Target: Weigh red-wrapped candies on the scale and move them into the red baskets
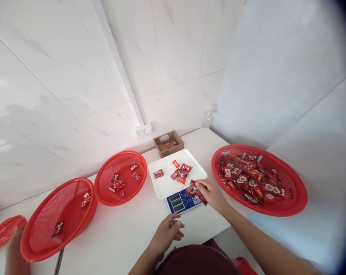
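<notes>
Red, shiny packets [191, 188], how many I cannot count, are pinched between thumb and fingers of the right hand [211, 194], over the blue panel of the scale [177, 202]. They sit close by the near right corner of the white tray [161, 191], their long axis slanting from its near edge down toward the right, so the tray's middle lies ahead and to the left of that hand. The left hand [168, 231] is farther from the tray, before the scale near the counter's [118, 236] front edge, empty, fingers loosely curled and apart; whether it touches the counter I cannot tell. About the tray's middle lies a small heap [182, 173], with one lone packet [158, 173] near its left edge. On the counter's right side, nearer the right hand, a red basket [300, 191] is piled with more; a cardboard box [164, 153] stands behind the tray's far edge.
</notes>
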`<move>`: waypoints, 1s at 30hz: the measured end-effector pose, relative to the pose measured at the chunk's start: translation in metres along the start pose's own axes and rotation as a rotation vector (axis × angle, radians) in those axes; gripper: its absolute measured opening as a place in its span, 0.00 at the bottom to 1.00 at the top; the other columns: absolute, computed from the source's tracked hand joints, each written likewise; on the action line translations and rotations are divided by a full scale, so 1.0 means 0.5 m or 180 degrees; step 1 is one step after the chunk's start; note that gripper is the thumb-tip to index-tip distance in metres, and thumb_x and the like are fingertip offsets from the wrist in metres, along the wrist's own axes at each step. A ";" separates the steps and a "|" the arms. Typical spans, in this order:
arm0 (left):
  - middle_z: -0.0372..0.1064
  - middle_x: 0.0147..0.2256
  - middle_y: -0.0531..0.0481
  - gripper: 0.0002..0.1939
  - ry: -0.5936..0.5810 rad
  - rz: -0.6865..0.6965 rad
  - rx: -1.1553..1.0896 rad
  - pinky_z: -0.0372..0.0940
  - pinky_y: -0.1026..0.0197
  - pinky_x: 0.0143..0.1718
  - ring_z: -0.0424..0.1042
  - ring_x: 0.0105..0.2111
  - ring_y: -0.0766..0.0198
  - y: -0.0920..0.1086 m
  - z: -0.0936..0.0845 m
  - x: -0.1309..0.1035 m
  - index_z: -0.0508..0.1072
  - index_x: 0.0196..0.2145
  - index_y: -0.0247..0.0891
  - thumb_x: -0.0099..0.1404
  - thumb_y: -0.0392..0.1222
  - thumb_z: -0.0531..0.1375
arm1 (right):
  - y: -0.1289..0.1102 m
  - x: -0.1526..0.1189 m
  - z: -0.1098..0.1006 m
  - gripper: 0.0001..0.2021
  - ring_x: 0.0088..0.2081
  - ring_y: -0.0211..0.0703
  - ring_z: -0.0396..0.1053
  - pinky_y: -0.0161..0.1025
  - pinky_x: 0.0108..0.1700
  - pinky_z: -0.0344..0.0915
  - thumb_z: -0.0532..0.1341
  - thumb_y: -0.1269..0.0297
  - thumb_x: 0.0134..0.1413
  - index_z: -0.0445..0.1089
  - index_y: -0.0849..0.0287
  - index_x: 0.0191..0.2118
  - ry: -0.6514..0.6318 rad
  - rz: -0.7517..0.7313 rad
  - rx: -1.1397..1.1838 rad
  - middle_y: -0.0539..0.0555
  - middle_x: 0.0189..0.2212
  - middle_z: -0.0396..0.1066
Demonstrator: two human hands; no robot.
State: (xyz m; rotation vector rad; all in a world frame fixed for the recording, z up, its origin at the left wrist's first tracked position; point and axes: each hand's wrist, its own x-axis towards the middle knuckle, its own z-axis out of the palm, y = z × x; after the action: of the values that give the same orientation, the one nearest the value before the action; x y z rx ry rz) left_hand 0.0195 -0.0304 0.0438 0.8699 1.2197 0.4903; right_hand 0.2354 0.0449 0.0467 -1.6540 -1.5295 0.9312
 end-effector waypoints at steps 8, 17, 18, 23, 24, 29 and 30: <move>0.70 0.31 0.46 0.23 -0.0437 0.0421 0.0389 0.59 0.61 0.34 0.67 0.31 0.64 0.012 0.006 -0.002 0.73 0.36 0.34 0.57 0.57 0.54 | 0.000 -0.154 0.090 0.15 0.25 0.37 0.61 0.34 0.29 0.57 0.58 0.50 0.47 0.71 0.58 0.27 -0.1005 0.0832 0.1575 0.49 0.22 0.67; 0.67 0.25 0.51 0.22 -0.0262 0.0580 0.0903 0.57 0.63 0.32 0.62 0.26 0.67 0.020 0.019 0.000 0.71 0.28 0.35 0.58 0.58 0.53 | -0.011 -0.180 0.098 0.16 0.17 0.28 0.46 0.29 0.20 0.42 0.62 0.49 0.45 0.69 0.59 0.30 -0.1289 0.1776 0.3162 0.43 0.15 0.55; 0.67 0.25 0.51 0.21 -0.0230 0.0555 0.0942 0.56 0.63 0.31 0.62 0.26 0.67 0.020 0.018 0.000 0.71 0.27 0.35 0.57 0.58 0.53 | -0.011 -0.181 0.099 0.16 0.18 0.28 0.48 0.29 0.20 0.42 0.62 0.50 0.45 0.69 0.59 0.31 -0.1249 0.1829 0.3276 0.44 0.17 0.58; 0.67 0.24 0.52 0.19 -0.0230 0.0468 0.0996 0.57 0.64 0.31 0.62 0.26 0.67 0.007 0.014 -0.004 0.70 0.26 0.35 0.56 0.57 0.55 | -0.008 -0.186 0.098 0.13 0.22 0.29 0.57 0.27 0.19 0.41 0.62 0.53 0.45 0.71 0.58 0.32 -0.1287 0.2068 0.3553 0.48 0.24 0.65; 0.68 0.24 0.52 0.19 -0.0269 0.0462 0.1002 0.57 0.63 0.31 0.63 0.26 0.66 0.005 0.012 -0.006 0.70 0.26 0.35 0.56 0.56 0.55 | -0.008 -0.187 0.097 0.13 0.22 0.29 0.56 0.27 0.19 0.41 0.62 0.53 0.45 0.71 0.58 0.32 -0.1310 0.2075 0.3547 0.48 0.24 0.65; 0.71 0.38 0.45 0.18 0.0251 0.0896 0.1426 0.60 0.58 0.41 0.67 0.39 0.59 0.023 -0.024 0.011 0.70 0.38 0.38 0.59 0.54 0.53 | -0.010 -0.189 0.092 0.13 0.24 0.31 0.57 0.26 0.18 0.43 0.64 0.53 0.44 0.72 0.56 0.33 -0.1110 0.2228 0.3530 0.49 0.25 0.67; 0.69 0.43 0.44 0.19 0.0519 0.1061 0.1603 0.59 0.57 0.45 0.66 0.43 0.56 0.032 -0.038 0.024 0.70 0.42 0.39 0.59 0.54 0.53 | -0.011 -0.189 0.092 0.13 0.24 0.31 0.57 0.26 0.18 0.43 0.64 0.53 0.43 0.72 0.56 0.33 -0.1063 0.2281 0.3522 0.49 0.26 0.67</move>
State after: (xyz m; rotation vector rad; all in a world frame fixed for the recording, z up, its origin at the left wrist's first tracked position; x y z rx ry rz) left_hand 0.0070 -0.0059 0.0477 1.5016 1.3798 0.5359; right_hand 0.1885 -0.0480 0.0331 -1.1690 -0.2977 2.0202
